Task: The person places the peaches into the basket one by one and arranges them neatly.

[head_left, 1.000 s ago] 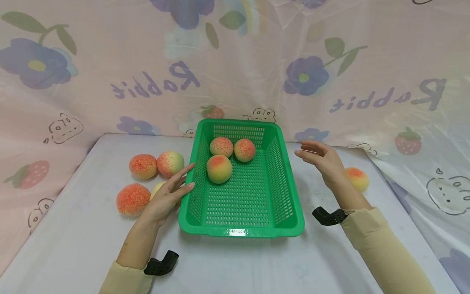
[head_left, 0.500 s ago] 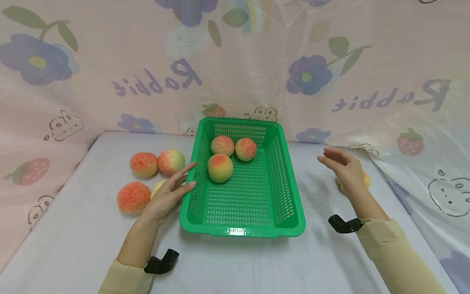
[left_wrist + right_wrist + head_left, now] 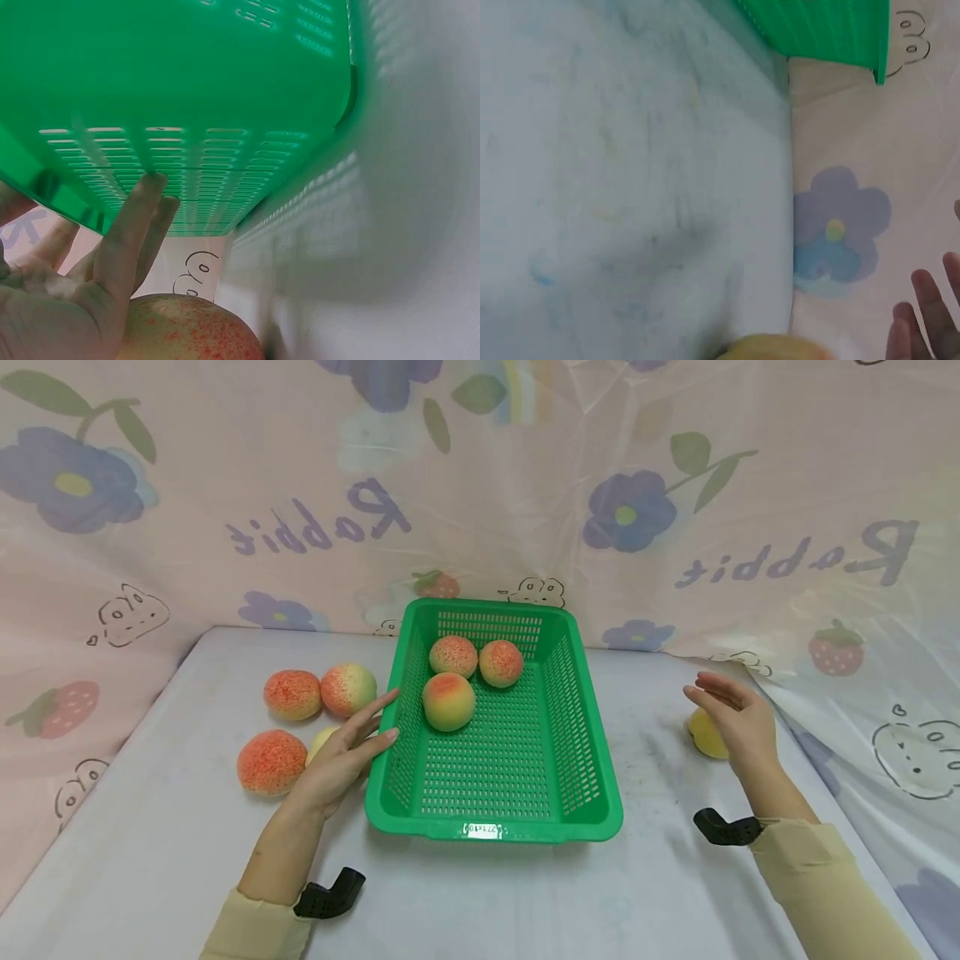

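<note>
A green plastic basket (image 3: 495,831) stands mid-table with three peaches inside; the nearest peach (image 3: 448,702) is yellow and orange. My left hand (image 3: 336,768) touches the basket's left side. In the left wrist view its extended fingers (image 3: 129,232) reach the slotted outer wall, with a speckled peach (image 3: 187,330) below. Over at the right, my right hand (image 3: 742,727) hovers with loosely bent fingers and holds nothing. It partly hides a yellow peach (image 3: 707,735) on the table. Only the top of that peach (image 3: 776,349) shows in the right wrist view.
Left of the basket lie a red peach (image 3: 292,695), a red-green peach (image 3: 348,689), a large red peach (image 3: 272,762) and a yellow one (image 3: 320,742) partly behind my left hand. A printed curtain (image 3: 495,510) hangs behind the white table (image 3: 480,902).
My right hand has moved right and slightly toward me, from beside the basket to over the right-hand peach, covering part of it. My left hand and the basket stay in place.
</note>
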`<state>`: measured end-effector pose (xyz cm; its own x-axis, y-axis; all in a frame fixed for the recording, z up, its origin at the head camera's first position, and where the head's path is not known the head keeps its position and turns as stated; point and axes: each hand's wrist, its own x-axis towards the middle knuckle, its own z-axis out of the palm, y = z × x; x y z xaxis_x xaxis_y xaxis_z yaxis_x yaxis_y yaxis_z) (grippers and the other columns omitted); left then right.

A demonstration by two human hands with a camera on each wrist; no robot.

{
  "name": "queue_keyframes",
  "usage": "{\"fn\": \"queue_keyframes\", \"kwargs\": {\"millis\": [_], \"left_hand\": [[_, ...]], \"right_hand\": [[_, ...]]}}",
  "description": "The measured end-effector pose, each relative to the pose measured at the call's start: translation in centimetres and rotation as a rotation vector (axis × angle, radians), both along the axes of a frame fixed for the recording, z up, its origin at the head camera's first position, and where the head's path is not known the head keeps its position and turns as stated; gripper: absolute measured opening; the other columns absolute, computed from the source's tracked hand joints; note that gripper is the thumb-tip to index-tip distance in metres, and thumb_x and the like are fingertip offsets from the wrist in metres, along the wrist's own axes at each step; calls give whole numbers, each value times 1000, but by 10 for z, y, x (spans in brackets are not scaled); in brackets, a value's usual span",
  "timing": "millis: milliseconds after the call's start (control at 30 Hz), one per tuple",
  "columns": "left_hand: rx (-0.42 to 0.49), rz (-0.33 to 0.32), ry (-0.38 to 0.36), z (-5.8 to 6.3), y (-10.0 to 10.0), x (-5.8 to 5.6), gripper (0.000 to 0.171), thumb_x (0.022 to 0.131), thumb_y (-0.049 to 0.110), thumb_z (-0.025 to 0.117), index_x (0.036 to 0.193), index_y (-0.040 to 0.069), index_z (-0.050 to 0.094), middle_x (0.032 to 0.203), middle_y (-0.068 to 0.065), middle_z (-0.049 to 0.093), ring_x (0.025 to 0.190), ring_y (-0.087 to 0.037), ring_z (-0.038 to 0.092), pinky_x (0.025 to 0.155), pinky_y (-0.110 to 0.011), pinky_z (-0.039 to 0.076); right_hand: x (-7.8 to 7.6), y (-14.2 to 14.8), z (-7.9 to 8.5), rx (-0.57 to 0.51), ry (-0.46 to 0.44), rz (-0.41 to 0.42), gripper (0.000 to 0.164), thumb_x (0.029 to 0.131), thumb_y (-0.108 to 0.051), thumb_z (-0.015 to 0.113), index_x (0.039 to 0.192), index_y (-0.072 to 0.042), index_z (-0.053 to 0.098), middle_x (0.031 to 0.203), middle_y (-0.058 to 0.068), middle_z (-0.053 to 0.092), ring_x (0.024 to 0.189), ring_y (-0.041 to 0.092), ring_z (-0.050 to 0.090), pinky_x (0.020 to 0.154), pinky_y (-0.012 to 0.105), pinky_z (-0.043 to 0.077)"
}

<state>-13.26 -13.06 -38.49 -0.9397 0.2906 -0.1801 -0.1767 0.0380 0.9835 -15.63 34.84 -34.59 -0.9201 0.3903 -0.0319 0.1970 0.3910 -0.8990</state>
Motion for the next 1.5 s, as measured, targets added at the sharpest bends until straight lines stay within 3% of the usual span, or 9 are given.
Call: {"fn": "queue_keyframes", "kwargs": {"millis": [67, 133, 267, 333, 400, 633, 967, 1233, 1500], "left_hand": [[3, -5, 8, 0, 0, 0, 59, 99, 26, 54, 152, 31, 28, 154, -16, 23, 133, -34, 36, 94, -39, 41], [9, -8, 11, 0, 0, 0, 59, 99, 26, 54, 152, 30, 27, 153, -17, 25, 129, -35, 41, 91, -35, 44], [9, -9, 8, 0, 1, 0, 59, 99, 25, 53, 152, 30, 28, 153, -17, 26, 127, -34, 43, 90, -33, 44], [6, -9, 4, 0, 1, 0, 59, 99, 26, 54, 152, 30, 28, 153, -16, 25, 128, -34, 42, 90, -33, 44], [6, -9, 2, -1, 1, 0, 59, 99, 26, 54, 152, 31, 28, 153, -16, 24, 129, -35, 41, 90, -34, 43], [9, -8, 3, -1, 2, 0, 59, 99, 25, 53, 152, 30, 28, 154, -17, 23, 129, -34, 41, 91, -34, 43], [14, -7, 2, -1, 1, 0, 59, 99, 26, 54, 152, 31, 28, 154, -17, 22, 131, -35, 39, 94, -37, 41], [18, -10, -1, -2, 1, -1, 59, 99, 26, 54, 152, 31, 28, 154, -16, 23, 132, -35, 38, 97, -40, 39], [6, -2, -6, -1, 0, 0, 58, 99, 28, 54, 151, 32, 28, 156, -16, 19, 136, -35, 32, 101, -45, 35]], "right_hand": [[-1, 4, -2, -2, -12, -55, 32, 84, -39, 72, 114, -33, 63, 101, -28, 58, 104, -3, 49, 76, 6, 39], [-1, 7, -4, 7, -39, -109, 37, 84, -42, 72, 119, -33, 63, 112, -23, 59, 120, 5, 44, 88, 12, 39], [-2, 14, -7, -7, -90, -148, 58, 85, -45, 69, 138, -30, 52, 150, -7, 38, 146, 20, 15, 115, 40, 23], [-2, 18, -9, -16, -115, -136, 67, 85, -46, 69, 145, -29, 43, 159, -3, 21, 148, 25, 4, 117, 50, 13], [-2, 23, -12, -23, -138, -117, 75, 85, -47, 68, 149, -28, 35, 161, 1, 12, 148, 29, 2, 117, 52, 11], [-1, 37, -24, -32, -209, -95, 89, 84, -52, 67, 154, -30, 16, 162, 4, -4, 146, 35, -11, 113, 62, 8], [1, 46, -32, -87, -183, -73, 86, 86, -45, 68, 153, -32, 16, 162, 4, -1, 147, 32, -3, 116, 54, 8], [-3, 49, -42, -107, -246, -151, 84, 87, -40, 67, 154, -31, 17, 162, 2, 0, 148, 27, 4, 118, 46, 10], [-5, 48, -44, -89, -229, -182, 78, 88, -27, 67, 153, -31, 23, 162, 5, 7, 145, 22, 13, 117, 40, 19]]}}
